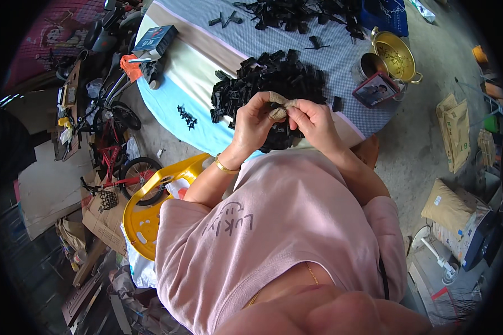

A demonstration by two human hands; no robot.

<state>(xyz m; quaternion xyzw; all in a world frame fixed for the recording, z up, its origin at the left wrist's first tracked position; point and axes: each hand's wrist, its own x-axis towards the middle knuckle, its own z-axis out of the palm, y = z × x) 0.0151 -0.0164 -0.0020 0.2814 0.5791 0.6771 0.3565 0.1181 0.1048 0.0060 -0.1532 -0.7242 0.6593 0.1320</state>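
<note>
Both my hands meet over the near edge of a large heap of black plastic parts [274,78] on the cloth-covered table [167,95]. Beige tape or finger covers wrap some of my fingertips. My left hand [255,124] is closed in a pinch, its fingertips against those of the other hand. My right hand [317,124] also pinches, thumb and forefinger pressed together. Whatever lies between the fingertips is too small or too hidden to name. A small cluster of black pieces [187,117] lies left of the heap, and a single black part [337,104] lies to its right.
More black parts [296,14] cover the table's far side, near a blue basket [383,19]. A phone [373,90] leans by a metal container [369,66] and a gold-coloured pot [411,61]. At the left are a dark blue box [157,39] and a yellow chair [135,220].
</note>
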